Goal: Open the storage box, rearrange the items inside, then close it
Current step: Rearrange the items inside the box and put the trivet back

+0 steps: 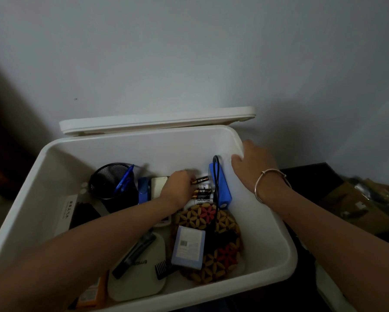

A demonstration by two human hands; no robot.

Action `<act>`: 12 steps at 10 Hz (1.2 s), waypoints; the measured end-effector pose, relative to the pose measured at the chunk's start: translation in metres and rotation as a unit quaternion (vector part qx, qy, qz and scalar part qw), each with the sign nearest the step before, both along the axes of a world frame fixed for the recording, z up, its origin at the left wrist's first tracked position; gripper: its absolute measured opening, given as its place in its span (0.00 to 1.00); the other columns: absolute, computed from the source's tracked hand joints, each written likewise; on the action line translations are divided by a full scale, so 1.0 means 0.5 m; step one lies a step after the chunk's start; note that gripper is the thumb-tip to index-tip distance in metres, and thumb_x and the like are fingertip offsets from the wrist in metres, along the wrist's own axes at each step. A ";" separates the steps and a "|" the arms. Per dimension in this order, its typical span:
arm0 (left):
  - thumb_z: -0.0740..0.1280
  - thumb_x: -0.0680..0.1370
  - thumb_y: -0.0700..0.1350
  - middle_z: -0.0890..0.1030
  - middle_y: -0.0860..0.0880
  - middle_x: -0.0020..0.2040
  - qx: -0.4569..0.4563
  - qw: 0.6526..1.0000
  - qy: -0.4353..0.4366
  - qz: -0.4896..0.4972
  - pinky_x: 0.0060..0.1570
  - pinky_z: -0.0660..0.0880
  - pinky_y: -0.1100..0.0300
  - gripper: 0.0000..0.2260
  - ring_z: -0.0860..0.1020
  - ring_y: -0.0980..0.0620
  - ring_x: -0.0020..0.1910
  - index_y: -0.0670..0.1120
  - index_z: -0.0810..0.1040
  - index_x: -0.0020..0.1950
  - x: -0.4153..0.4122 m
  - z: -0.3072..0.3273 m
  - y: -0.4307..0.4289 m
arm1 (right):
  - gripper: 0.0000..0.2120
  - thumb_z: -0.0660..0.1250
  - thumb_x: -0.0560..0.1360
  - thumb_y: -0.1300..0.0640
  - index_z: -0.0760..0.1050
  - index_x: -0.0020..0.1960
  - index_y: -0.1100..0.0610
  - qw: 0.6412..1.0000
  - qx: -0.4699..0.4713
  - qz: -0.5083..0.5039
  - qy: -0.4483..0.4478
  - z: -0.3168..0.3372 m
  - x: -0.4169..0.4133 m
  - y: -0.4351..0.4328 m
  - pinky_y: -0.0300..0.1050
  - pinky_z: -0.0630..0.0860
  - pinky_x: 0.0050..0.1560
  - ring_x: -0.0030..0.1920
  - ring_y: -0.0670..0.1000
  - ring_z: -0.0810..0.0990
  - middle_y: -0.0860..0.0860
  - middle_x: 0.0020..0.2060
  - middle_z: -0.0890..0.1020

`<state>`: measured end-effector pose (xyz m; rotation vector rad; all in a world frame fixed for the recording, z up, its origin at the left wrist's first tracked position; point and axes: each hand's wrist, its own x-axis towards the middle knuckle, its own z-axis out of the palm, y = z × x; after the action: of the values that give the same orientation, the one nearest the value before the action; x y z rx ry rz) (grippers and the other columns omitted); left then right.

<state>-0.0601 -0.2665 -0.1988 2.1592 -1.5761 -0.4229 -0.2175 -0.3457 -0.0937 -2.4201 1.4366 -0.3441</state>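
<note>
The white storage box (274,255) stands open on a dark bench (312,174), with a flowered mat (220,257) among the clutter inside. Deeper in, the left hand (177,186) pinches a battery (200,180), and the right hand (252,161) grips the box's right rim. Behind them the lid (157,120) leans on edge against a pale wall (189,52).

"Heybright" printed on white pack (202,201) under batteries (201,188).
</note>
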 end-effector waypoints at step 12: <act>0.59 0.77 0.33 0.72 0.50 0.36 0.310 0.947 0.078 0.019 0.35 0.72 0.68 0.15 0.73 0.52 0.38 0.46 0.64 0.32 -0.028 0.066 -0.006 | 0.07 0.57 0.78 0.54 0.64 0.48 0.57 1.000 0.000 0.002 0.000 -0.006 -0.001 -0.005 0.36 0.60 0.27 0.33 0.47 0.69 0.51 0.37 0.70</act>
<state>-0.0742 -0.2697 -0.1659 2.5081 -1.4342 -1.1787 -0.2180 -0.3481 -0.0969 -2.4220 1.4307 -0.3439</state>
